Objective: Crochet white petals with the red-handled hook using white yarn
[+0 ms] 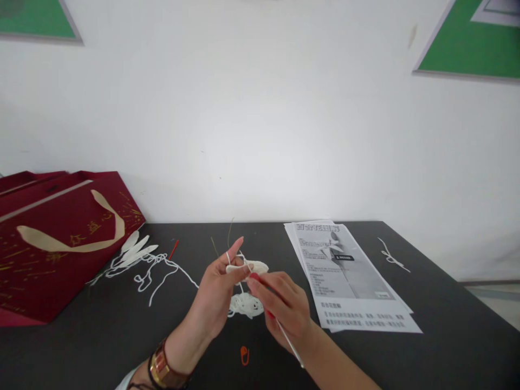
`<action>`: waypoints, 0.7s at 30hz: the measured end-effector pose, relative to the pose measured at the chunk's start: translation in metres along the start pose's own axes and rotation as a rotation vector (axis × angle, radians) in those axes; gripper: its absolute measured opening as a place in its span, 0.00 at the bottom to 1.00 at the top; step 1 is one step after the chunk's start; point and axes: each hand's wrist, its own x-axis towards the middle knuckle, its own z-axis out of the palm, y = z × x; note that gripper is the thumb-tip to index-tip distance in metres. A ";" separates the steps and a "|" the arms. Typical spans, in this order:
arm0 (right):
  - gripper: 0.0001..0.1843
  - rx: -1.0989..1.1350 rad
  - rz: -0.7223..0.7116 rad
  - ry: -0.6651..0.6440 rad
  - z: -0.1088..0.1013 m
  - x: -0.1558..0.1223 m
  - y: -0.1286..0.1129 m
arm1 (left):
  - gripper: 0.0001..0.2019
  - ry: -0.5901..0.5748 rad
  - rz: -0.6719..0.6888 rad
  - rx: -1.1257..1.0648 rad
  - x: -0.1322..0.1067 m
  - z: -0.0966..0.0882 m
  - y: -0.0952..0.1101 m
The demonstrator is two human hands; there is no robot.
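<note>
My left hand (221, 281) pinches a white crochet piece (258, 266) between thumb and fingers. Its index finger points up, with white yarn looped around it. My right hand (286, 306) grips a crochet hook (290, 344) with a red handle part and a pale shaft that sticks out below the hand. The hook's tip meets the white piece near the left thumb, where the fingers partly hide it. Under the hands lies a loose heap of white yarn (246, 305). Nearer to me, an orange stitch marker (244, 355) rests on the black table (203, 346).
A dark red gift bag (69, 260) with cream ribbon handles stands at the left. Beside it lie white crocheted petals (136, 249) with trailing yarn and a red stick-like item (174, 249). Printed sheets (349, 276) lie at the right, then a short knotted white yarn (392, 258).
</note>
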 end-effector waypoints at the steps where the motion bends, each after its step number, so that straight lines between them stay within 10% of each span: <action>1: 0.27 0.014 -0.001 0.009 0.000 0.000 0.000 | 0.31 -0.016 -0.039 -0.043 -0.001 -0.001 0.002; 8: 0.05 0.857 0.798 0.437 0.011 0.013 -0.004 | 0.28 -0.085 -0.087 -0.138 0.000 -0.002 0.016; 11: 0.11 1.187 1.078 0.502 0.015 0.015 -0.004 | 0.29 -0.083 -0.070 -0.116 -0.001 -0.002 0.019; 21: 0.10 1.440 1.158 0.416 0.009 0.017 0.000 | 0.26 -0.170 -0.104 0.079 -0.015 0.003 0.033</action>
